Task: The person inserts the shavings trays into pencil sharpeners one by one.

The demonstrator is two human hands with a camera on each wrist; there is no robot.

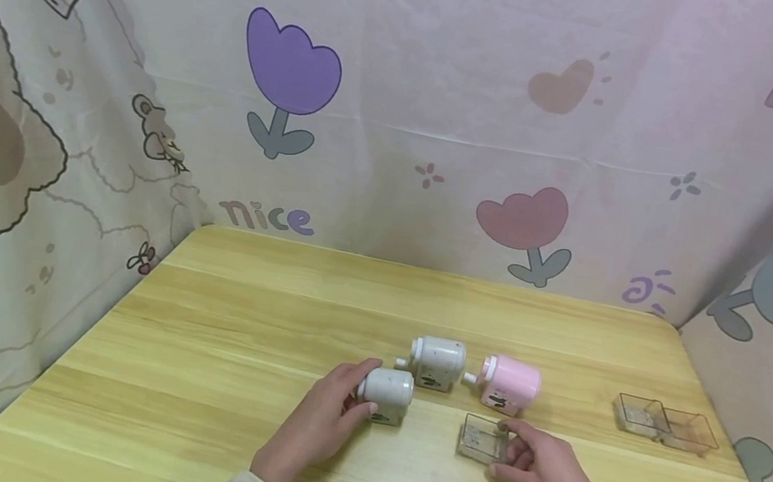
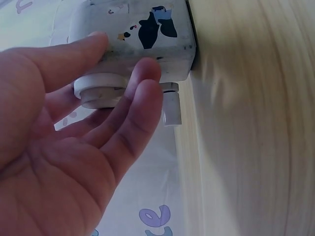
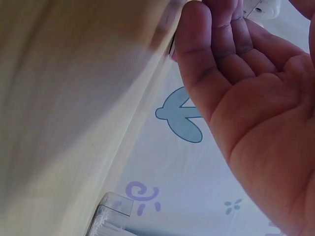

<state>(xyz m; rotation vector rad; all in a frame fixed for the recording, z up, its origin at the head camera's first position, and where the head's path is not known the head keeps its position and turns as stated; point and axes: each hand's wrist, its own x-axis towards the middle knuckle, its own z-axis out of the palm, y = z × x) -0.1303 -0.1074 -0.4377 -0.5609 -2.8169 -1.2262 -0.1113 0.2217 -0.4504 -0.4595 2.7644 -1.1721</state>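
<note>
On the table [image 1: 213,331], the left hand [image 1: 323,415] holds the near sharpener [image 1: 389,389], boxy, pale grey, dark-printed, between thumb and fingers; the right hand [image 1: 548,469] pinches a clear tray [image 1: 478,439] by its right end.

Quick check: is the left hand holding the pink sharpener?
No, the head view shows the left hand holding the nearest grey sharpener, while the pink sharpener stands farther right.

Surface [image 1: 140,404] cut off at its near edge, nearest sharpener [image 1: 395,391] partly hidden by left hand [image 1: 327,413], tray [image 1: 473,450] partly by right hand [image 1: 546,467], bits in grey tray [image 1: 637,429] near surface's right edge too small to tell
</note>
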